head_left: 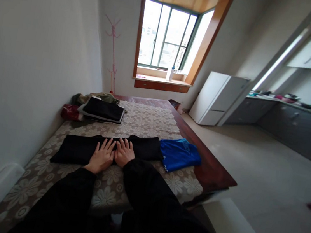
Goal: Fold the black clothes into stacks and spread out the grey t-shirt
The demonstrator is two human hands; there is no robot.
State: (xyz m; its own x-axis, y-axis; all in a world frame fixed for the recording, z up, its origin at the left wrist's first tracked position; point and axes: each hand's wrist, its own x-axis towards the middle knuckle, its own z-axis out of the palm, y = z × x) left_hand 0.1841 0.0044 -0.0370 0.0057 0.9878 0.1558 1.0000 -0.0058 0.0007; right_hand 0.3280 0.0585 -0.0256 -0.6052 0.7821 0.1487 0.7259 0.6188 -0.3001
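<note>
A black garment (76, 149), folded into a long strip, lies across the patterned tablecloth (107, 195). Flat on its middle rests my left hand (102, 156), fingers stretched out and pointing away from me. Right beside it, my right hand (124, 151) also presses on the black cloth with its fingers extended. The two hands meet at the thumbs. At the strip's right end, a folded blue garment (180, 154) touches or slightly overlaps it; I cannot tell which. Neither hand grips anything.
Folded black and grey clothes (105, 109) are stacked at the back left, beside a red item (71, 112). The wooden table edge (212, 169) runs along the right. A white wall borders the left. Beyond stand a pink coat rack (113, 47) and a white fridge (215, 98).
</note>
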